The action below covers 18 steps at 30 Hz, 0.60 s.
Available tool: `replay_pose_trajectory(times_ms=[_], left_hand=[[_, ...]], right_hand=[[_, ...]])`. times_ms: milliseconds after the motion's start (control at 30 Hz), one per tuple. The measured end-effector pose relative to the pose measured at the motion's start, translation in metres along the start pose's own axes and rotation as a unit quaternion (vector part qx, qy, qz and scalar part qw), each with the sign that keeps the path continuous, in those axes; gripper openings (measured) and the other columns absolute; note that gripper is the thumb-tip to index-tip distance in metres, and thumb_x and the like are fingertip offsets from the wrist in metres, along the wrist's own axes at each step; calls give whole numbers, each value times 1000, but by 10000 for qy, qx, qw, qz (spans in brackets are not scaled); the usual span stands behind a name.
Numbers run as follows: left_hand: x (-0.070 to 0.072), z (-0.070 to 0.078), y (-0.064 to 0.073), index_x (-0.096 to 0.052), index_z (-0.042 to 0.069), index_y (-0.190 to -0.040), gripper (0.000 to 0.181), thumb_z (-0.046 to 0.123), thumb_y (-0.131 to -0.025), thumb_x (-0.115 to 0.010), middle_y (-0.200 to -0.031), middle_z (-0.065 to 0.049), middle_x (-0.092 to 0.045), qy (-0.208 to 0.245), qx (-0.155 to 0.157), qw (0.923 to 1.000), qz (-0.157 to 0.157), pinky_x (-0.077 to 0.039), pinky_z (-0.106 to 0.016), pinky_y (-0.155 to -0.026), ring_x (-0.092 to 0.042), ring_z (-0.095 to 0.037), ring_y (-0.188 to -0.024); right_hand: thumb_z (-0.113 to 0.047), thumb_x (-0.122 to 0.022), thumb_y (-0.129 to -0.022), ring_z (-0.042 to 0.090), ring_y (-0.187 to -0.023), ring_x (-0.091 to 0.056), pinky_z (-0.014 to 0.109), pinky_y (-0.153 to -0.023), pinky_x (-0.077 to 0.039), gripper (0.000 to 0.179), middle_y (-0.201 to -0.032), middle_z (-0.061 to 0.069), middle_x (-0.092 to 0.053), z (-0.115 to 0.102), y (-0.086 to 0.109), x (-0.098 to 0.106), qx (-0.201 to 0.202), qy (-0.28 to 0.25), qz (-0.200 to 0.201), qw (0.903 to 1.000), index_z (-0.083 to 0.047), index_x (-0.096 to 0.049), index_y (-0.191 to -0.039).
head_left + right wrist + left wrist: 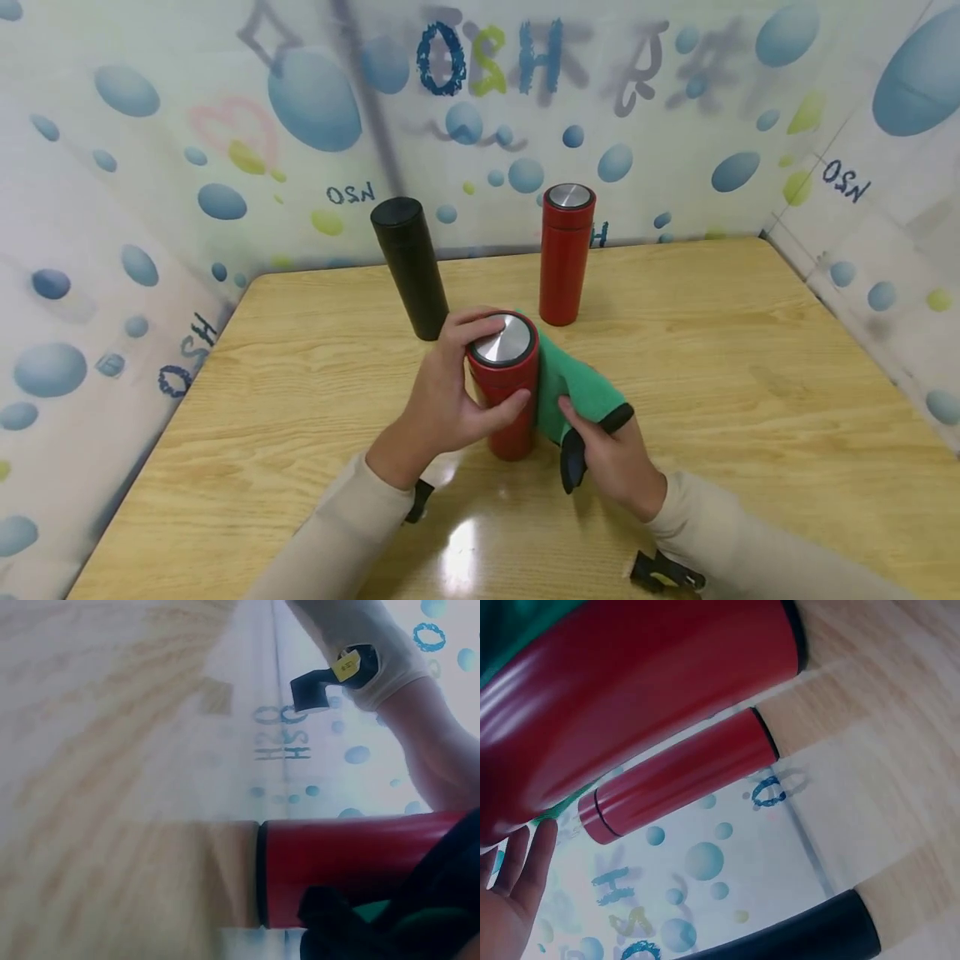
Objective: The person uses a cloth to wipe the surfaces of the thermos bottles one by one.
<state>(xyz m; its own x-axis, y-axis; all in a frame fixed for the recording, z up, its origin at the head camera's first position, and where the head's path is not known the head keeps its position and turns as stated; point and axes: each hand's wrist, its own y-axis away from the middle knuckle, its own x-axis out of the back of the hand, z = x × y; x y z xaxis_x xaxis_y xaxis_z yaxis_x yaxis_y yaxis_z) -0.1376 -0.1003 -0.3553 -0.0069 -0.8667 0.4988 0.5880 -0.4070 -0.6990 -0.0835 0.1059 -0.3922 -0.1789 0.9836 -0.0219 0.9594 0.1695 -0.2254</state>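
A red thermos flask (512, 437) with a brushed silver lid top stands upright on the table near its middle. My left hand (442, 396) grips it near the top, thumb across the front and a finger over the lid. On the flask's right side lies a green cloth (576, 379) with black edging, which my right hand (618, 462) holds with the thumb on top. The left wrist view shows the flask (660, 682) close up, with fingers (536, 870) at its lid end. In the right wrist view the black edging (337, 922) overlaps the flask's lower body.
Behind the held flask stand a black flask (411, 271) at left and a second red flask (566, 267) at right, both upright. The wooden table (750, 358) reaches back to a wall covering (465, 200) printed with blue and green spots.
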Motion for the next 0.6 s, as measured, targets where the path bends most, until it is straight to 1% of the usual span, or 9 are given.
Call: replay_pose_trajectory(times_ms=[100, 200, 233, 300, 367, 433, 533, 600], left_hand=[[4, 1, -1, -39, 10, -138, 74, 21, -77, -80, -136, -14, -50, -170, 2, 9997, -179, -57, -36, -96, -58, -23, -122], [9, 3, -2, -39, 11, -139, 75, 21, -77, -81, -137, -12, -51, -305, 13, 9986, -427, -58, -35, -94, -60, -21, -120], [10, 4, -2, -38, 12, -140, 75, 21, -78, -80, -138, -11, -51, -328, 26, 9981, -518, -57, -34, -94, -61, -21, -120], [12, 6, -3, -37, 12, -141, 75, 22, -79, -80, -139, -10, -51, -345, 71, 9972, -655, -57, -32, -94, -61, -19, -120], [12, 8, -3, -36, 13, -141, 75, 22, -80, -79, -140, -10, -51, -321, 118, 9968, -725, -57, -32, -95, -61, -19, -120], [12, 10, -3, -36, 12, -141, 75, 21, -80, -79, -140, -10, -51, -275, 182, 9969, -719, -56, -32, -97, -61, -19, -121], [8, 12, -3, -36, 11, -140, 77, 21, -79, -82, -138, -10, -54, -255, 341, 9974, -588, -56, -34, -98, -61, -20, -121], [6, 13, -3, -36, 10, -139, 80, 22, -78, -85, -137, -11, -55, -285, 455, 9974, -473, -55, -35, -98, -60, -21, -122]], right_hand=[[-15, -55, -102, -2, -131, -50, 17, -105, -44, 48, -148, 15, -50, 0, -1, 0, -164, 106, -40, 9998, -2, -45, -148], [-18, -56, -102, -2, -130, -51, 17, -104, -45, 49, -147, 12, -52, 0, -4, 1, -351, 90, -16, 9993, -4, -46, -148], [-17, -56, -102, -2, -129, -52, 17, -104, -45, 48, -146, 9, -53, 0, -4, 2, -306, 64, 17, 9995, -3, -46, -147], [-13, -56, -102, 0, -129, -53, 19, -104, -46, 47, -143, 1, -57, 0, -2, 2, -68, -29, 44, 10000, 0, -46, -146], [-11, -54, -103, 1, -131, -52, 20, -105, -46, 47, -144, 0, -56, 0, 0, 3, 121, -98, -23, 9999, 1, -45, -147], [-10, -54, -103, 1, -133, -50, 20, -106, -45, 47, -146, 0, -54, 1, 0, 3, 190, -75, -103, 9997, 0, -44, -148], [-13, -54, -103, 0, -133, -49, 18, -106, -43, 48, -149, 11, -50, 2, -3, 3, 20, 157, -197, 9997, -3, -44, -149], [-13, -55, -103, -1, -131, -50, 17, -105, -44, 48, -148, 11, -52, 2, -5, 3, -16, 270, -197, 9994, -3, -44, -148]])
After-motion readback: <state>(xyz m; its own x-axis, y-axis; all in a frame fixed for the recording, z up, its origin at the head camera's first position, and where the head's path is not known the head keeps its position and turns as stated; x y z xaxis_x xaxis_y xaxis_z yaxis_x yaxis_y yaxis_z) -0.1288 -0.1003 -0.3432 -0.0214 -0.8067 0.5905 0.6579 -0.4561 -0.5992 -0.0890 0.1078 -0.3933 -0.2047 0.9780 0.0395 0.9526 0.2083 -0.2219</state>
